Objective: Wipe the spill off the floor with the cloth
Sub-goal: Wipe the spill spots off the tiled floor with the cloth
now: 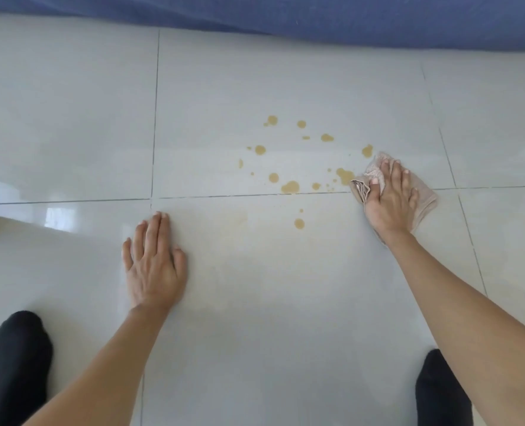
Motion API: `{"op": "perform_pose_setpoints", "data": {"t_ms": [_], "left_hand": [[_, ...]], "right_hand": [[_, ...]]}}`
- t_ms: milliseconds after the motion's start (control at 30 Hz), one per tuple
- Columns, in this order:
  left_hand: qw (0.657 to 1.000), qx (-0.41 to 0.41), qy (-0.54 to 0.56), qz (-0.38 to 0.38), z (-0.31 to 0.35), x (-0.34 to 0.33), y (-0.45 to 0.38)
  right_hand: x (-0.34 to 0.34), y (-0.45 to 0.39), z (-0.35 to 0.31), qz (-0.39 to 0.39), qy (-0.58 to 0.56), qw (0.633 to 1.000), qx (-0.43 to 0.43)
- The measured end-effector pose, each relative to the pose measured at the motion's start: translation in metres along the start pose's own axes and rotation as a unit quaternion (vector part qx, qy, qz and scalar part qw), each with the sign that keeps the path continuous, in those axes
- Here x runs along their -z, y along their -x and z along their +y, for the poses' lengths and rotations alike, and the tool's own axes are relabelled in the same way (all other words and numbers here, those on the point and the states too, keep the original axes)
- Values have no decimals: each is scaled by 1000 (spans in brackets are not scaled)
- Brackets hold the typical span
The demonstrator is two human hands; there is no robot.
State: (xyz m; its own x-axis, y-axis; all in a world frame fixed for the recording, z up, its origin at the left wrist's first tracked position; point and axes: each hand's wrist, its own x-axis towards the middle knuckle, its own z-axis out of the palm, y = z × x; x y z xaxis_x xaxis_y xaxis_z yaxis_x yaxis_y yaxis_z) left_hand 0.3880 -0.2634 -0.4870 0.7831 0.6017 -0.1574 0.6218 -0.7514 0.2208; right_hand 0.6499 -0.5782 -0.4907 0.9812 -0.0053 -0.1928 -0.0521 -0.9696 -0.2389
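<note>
Nearest the camera, two dark knees (pixel 12 358) rest on the floor (pixel 70 118), one at each lower corner of the view, so the person is kneeling low enough to reach forward with both arms.

Just beyond, the left hand (pixel 153 262) lies flat on a tile, palm down, fingers extended and close together, grasping nothing. It sits just short of the crossing of two grout lines, and it looks to be there as a prop, taking body weight while the other arm stretches out.

Between the hands, the tile carries a faint yellowish smear (pixel 233 219), apparently thin residue, and one lone drop near it.

Farther out and to the right, the right hand (pixel 390 198) presses the cloth (pixel 424 201) onto the floor, straddling the grout line. The fingers are spread over the bunched fabric, and the thumb pinches a fold at its left side, so the cloth stays gathered under the palm. Its left edge touches the nearest drops of the spill (pixel 290 187). That suits a sweep leftward through them.

The spill is a scatter of tan drops on the tile beyond the grout line, mostly untouched, so the wiping seems barely under way.

Farthest off, a blue fabric (pixel 255 10) borders the floor's far edge.
</note>
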Motion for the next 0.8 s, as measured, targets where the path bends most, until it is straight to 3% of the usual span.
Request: {"op": "perform_pose_setpoints", "data": {"t_ms": [200,367,567,633,800], "left_hand": [[999,-27,38,-6,19,0,-31],[998,-16,53,21,19,-8,-32],[997,-9,67,25,19,-9,-31],[997,-10,67,26,18,-8,-31],[998,-7,62,22,20,-9,-31]], "right_hand": [[-6,-18,-49,-26,6,997,70],[-18,14,-73,-52,19,970,236],[-18,63,-34,-100,72,929,350],[-10,55,-13,-100,64,931,344],[0,6,-9,-43,33,982,180]]}}
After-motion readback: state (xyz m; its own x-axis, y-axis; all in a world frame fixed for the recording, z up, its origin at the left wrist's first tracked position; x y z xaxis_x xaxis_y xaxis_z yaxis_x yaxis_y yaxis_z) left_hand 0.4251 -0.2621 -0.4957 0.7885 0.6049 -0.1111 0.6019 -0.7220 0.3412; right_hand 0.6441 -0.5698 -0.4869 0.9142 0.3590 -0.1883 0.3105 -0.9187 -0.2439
